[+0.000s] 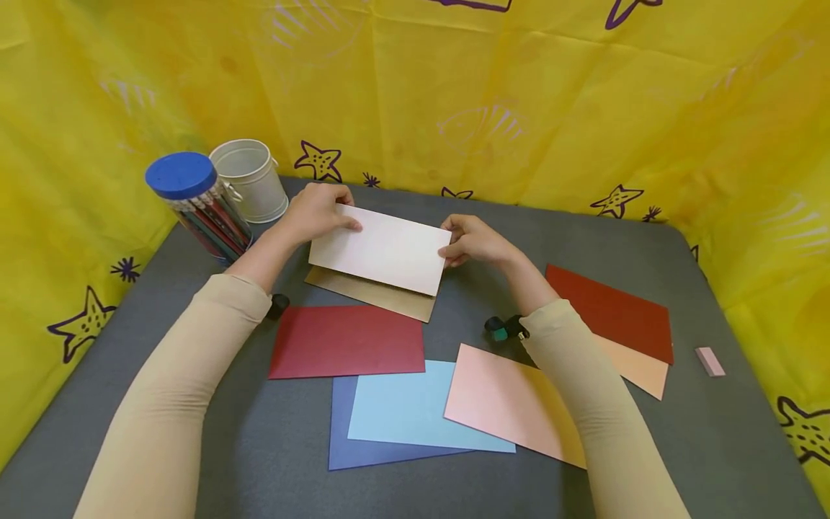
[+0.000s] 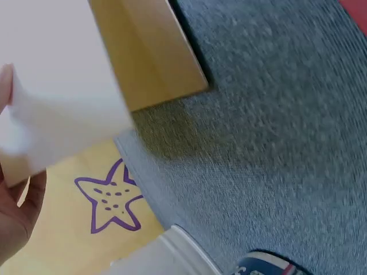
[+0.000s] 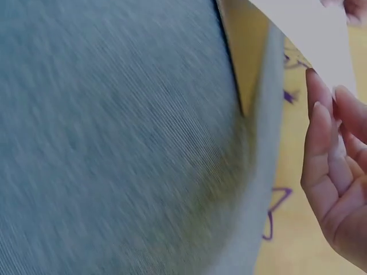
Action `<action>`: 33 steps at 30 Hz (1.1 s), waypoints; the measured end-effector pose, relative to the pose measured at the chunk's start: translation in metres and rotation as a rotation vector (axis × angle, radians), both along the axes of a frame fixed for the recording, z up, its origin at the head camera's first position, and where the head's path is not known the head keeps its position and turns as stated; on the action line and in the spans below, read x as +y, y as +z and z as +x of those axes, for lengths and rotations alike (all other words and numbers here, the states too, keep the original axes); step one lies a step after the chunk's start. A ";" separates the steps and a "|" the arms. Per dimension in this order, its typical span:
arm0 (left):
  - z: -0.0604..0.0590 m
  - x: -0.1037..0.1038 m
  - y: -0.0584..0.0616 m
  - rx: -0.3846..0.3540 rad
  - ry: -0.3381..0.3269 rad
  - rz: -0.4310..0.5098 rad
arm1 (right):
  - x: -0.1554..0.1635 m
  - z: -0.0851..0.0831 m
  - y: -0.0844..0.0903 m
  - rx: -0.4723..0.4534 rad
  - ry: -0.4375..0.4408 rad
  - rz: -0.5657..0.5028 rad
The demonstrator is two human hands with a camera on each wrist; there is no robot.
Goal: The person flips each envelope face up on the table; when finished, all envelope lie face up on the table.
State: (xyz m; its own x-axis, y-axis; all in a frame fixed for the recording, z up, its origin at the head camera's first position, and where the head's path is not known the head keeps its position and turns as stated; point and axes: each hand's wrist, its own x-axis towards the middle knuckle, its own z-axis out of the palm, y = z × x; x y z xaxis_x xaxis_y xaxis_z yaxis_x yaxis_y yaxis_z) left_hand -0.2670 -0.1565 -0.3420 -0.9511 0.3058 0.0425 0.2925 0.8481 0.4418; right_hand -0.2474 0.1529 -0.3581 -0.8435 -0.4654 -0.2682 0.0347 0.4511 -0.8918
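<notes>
Head view, left hand point(image 1: 315, 210) and right hand point(image 1: 475, 241) fingers pinching smooth white rectangular card point(image 1: 381, 250), above tan sheet point(image 1: 376, 295)

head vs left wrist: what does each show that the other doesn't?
Head only: both hands on the white card, right hand at its right end; dark red, light blue and pink sheets; the pencil jar.
Left wrist only: a purple starfish print close up.
Both: left hand holding the white card above the tan sheet, grey tabletop.
</notes>
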 end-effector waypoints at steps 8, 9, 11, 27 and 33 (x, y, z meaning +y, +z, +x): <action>-0.002 0.006 -0.001 -0.047 0.087 0.244 | 0.035 -0.007 0.014 0.034 -0.077 0.014; -0.002 0.007 -0.002 -0.067 0.100 0.272 | 0.039 -0.008 0.015 0.036 -0.094 0.014; -0.003 0.006 -0.004 -0.113 0.126 0.335 | 0.044 -0.009 0.016 0.036 -0.133 0.007; -0.003 -0.001 -0.014 -0.102 0.182 0.506 | 0.050 -0.011 0.012 0.024 -0.456 -0.173; -0.002 -0.001 -0.016 -0.009 0.192 0.571 | 0.045 -0.010 0.011 0.047 -0.488 -0.208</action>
State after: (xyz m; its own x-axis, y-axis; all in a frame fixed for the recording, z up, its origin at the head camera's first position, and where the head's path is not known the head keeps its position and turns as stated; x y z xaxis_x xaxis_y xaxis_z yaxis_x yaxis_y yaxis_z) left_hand -0.2688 -0.1577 -0.3579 -0.9882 0.0592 0.1414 0.1516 0.5133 0.8447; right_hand -0.2574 0.1982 -0.3475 -0.9840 -0.0553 -0.1691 0.1545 0.2060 -0.9663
